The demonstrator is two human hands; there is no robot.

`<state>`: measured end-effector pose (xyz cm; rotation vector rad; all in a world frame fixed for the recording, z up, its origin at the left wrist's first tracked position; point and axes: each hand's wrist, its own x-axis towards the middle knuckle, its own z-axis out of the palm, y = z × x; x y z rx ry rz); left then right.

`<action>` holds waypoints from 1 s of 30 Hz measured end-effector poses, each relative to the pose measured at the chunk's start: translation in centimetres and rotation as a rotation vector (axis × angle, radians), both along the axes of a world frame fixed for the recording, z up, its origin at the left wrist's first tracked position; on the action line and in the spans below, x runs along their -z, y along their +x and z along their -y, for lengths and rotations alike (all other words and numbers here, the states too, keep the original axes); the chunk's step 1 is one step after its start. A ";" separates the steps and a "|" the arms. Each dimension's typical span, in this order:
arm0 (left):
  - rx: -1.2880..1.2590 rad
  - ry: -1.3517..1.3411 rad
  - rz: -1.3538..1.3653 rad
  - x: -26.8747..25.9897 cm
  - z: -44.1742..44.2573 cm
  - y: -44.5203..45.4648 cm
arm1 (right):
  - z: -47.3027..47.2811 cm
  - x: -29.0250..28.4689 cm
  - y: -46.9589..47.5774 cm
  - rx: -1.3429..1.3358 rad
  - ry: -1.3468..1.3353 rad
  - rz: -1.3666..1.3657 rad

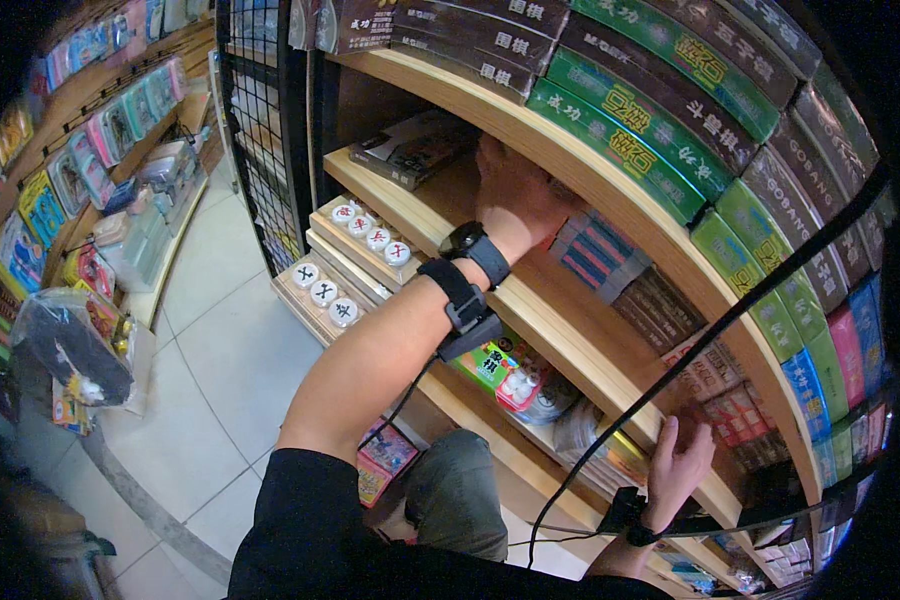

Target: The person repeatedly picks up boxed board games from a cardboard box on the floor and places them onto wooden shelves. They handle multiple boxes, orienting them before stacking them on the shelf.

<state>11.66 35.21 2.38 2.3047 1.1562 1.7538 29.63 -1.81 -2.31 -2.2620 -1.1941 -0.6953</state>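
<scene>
My left hand (pixel 514 191) reaches into a wooden shelf compartment under the upper shelf board; its fingers are in shadow, so whether it holds something is hidden. To its left a flat dark game box (pixel 412 154) lies on the same shelf. Beyond its wrist stand stacked boxes with blue and red stripes (pixel 600 255). My right hand (pixel 679 457) rests at the front edge of the wooden shelf board (pixel 570 341), fingers spread, with nothing seen in it. Stacks of dark brown boxes (pixel 660 311) and red-and-white boxes (pixel 739 416) lie deeper in the compartment.
Stacked green game boxes (pixel 622 142) fill the upper shelf. Below, xiangqi pieces (pixel 360 225) sit on wooden boxes jutting out at the left. A green-labelled xiangqi package (pixel 495 367) lies on the lower shelf. A black cable (pixel 690 341) crosses the view. A black wire rack (pixel 259 127) stands left.
</scene>
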 end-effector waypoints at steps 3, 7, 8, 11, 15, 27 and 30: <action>0.047 -0.077 0.036 0.7 -0.1 -0.7 | 0.3 0.1 0.0 -0.039 0.026 0.013; -0.036 0.039 -0.032 0.5 -0.7 -0.5 | 0.3 0.2 -0.1 -0.042 0.040 0.038; -0.043 0.085 -0.057 0.4 -1.0 -0.3 | 0.3 0.2 -0.1 -0.044 0.037 0.012; -0.001 0.128 -0.086 0.3 -1.9 -0.7 | 0.4 -0.1 0.0 -0.068 0.045 -0.013; -0.032 0.125 0.007 0.2 -1.2 -1.2 | 0.4 -0.1 0.2 -0.084 0.006 0.004; 0.294 -0.155 0.690 1.6 12.5 -7.8 | -1.1 -2.1 -1.4 -0.577 0.159 -0.417; 0.180 -0.141 0.608 2.8 14.7 -8.0 | -4.5 -2.8 -4.2 -1.077 0.082 -1.041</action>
